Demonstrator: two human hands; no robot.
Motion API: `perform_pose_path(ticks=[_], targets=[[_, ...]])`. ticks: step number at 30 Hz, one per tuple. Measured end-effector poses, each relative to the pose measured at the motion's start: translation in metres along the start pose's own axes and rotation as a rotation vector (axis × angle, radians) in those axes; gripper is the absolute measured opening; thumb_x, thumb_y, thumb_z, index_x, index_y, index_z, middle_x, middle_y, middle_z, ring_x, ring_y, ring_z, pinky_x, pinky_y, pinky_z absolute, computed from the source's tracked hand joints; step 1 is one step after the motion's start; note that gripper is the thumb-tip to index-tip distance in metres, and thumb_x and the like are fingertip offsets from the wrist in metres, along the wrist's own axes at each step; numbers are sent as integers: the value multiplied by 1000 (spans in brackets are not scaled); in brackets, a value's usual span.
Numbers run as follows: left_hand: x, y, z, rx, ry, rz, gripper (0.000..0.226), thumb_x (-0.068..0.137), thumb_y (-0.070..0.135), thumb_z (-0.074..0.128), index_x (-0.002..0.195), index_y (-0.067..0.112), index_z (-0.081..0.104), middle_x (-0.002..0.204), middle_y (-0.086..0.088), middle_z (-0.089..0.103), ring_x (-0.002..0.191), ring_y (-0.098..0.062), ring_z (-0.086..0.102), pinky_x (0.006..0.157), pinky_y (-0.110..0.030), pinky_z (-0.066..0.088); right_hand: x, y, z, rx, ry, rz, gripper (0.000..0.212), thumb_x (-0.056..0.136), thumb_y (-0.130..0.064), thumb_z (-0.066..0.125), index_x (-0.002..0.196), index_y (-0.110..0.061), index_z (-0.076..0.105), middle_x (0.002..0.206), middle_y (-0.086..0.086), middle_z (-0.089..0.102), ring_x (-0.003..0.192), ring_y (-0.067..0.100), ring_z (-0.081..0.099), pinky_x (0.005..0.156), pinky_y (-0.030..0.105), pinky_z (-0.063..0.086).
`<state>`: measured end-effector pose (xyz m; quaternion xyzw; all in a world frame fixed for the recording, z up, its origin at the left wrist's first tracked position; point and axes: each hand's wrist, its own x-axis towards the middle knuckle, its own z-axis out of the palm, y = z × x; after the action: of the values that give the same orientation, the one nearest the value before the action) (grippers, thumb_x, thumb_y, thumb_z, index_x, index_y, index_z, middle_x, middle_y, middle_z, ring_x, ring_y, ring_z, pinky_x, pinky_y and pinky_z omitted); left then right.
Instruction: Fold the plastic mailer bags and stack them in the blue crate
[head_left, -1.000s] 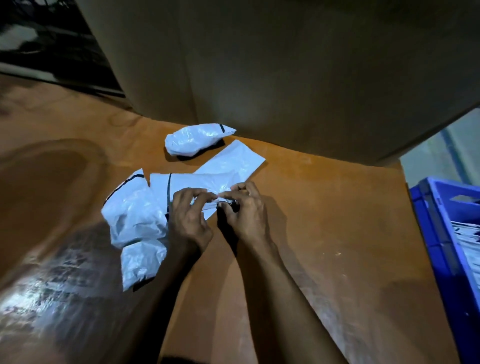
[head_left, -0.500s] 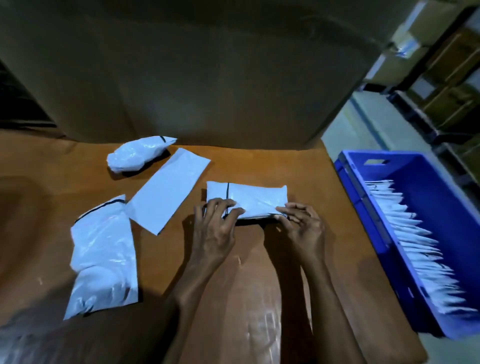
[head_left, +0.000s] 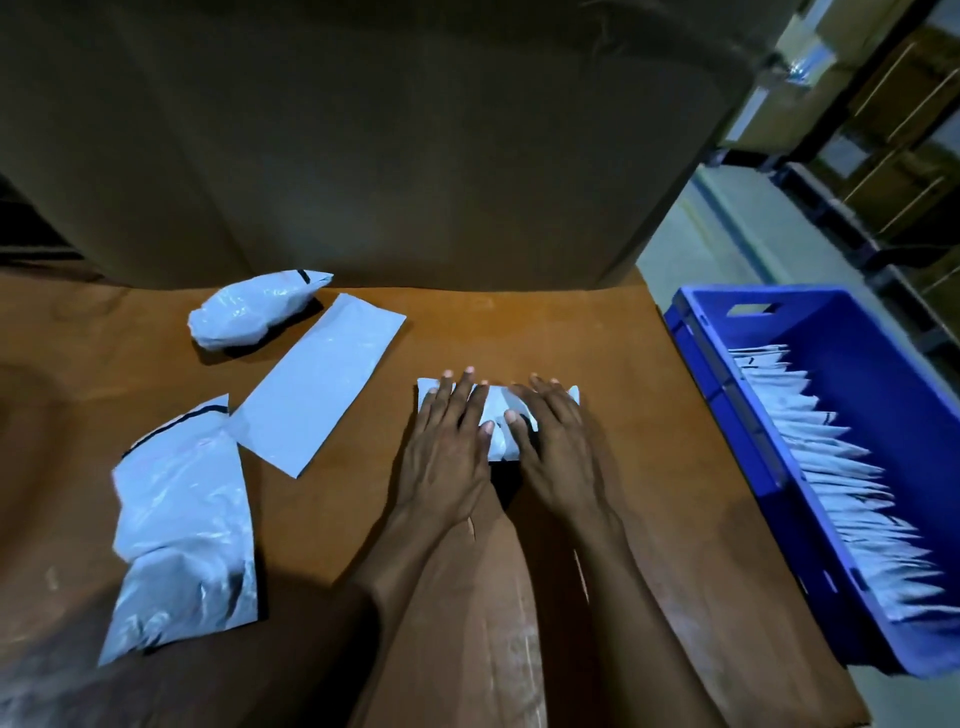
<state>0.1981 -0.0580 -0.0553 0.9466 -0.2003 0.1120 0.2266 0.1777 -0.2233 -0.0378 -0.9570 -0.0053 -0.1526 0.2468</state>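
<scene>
Under the straightened fingers of both hands, a small folded mailer bag (head_left: 496, 415) lies flat on the brown table (head_left: 571, 338). The left hand (head_left: 449, 457) presses palm-down on the bag's left half, its fingers (head_left: 457, 395) slightly spread, and two fingertips reach past the bag's far edge onto the table. The right hand (head_left: 556, 452) presses on the right half in the same way, its fingers (head_left: 545, 395) close together and straight; one corner of the bag peeks out just beyond them. The two thumbs lie on the white plastic between the hands, their tips near each other but apart. Neither hand curls round anything.

Left of the left fingers, well apart from them, a flat mailer (head_left: 317, 384) lies slantwise on the table. Beyond its far end sits a crumpled mailer (head_left: 254, 312) with a short black mark at its tip. Nearer the person on that side, a long wrinkled mailer (head_left: 182, 525) with a black strip along its top edge touches the flat mailer's corner.

Right of the right fingers, past the table's edge, stands the blue crate (head_left: 727, 415), and a row of folded bags (head_left: 841, 478) overlaps along its length. Beyond the fingertips a large cardboard box (head_left: 363, 156) stands at the table's far side, and shelving (head_left: 893, 130) shows blurred to its right.
</scene>
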Motion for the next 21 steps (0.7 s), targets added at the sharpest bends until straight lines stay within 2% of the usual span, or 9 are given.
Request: perform_pose_path(ticks=[2,3,7,15,21], targets=[[-2,-6,8,78,-65,10,60,110,40,22,164,14,23,173,-6,13,160,-26,7,130,-43,11,-5,-2,6,-59,-32,10,47,110,-40,43,153,-22,51,163,5,43,155,26,31,127,27,-1],[-4,-6,10,117,-85,11,62,110,42,20,166,15,16,174,-5,7,161,-25,1,130,-44,10,-8,-3,7,-94,-40,4,49,111,-39,42,157,-23,44,167,3,36,159,24,22,127,27,-6],[-12,-3,11,182,-103,-7,65,108,40,21,166,15,7,174,-6,-1,161,-28,-4,129,-50,12,-15,-6,14,-180,-46,-9,56,111,-40,35,163,-21,32,171,3,25,162,22,8,131,43,2],[-22,9,8,263,-160,-54,67,107,37,29,166,15,8,174,-7,1,160,-30,-4,129,-52,11,-26,-6,17,-216,-99,36,58,109,-41,39,164,-22,31,173,2,22,162,24,2,130,46,9],[-10,6,11,183,-185,-65,65,104,34,28,165,15,17,173,-8,10,160,-32,1,127,-55,15,-12,3,21,-283,-237,64,62,108,-48,27,167,-27,20,175,3,13,162,27,-5,130,42,-4]])
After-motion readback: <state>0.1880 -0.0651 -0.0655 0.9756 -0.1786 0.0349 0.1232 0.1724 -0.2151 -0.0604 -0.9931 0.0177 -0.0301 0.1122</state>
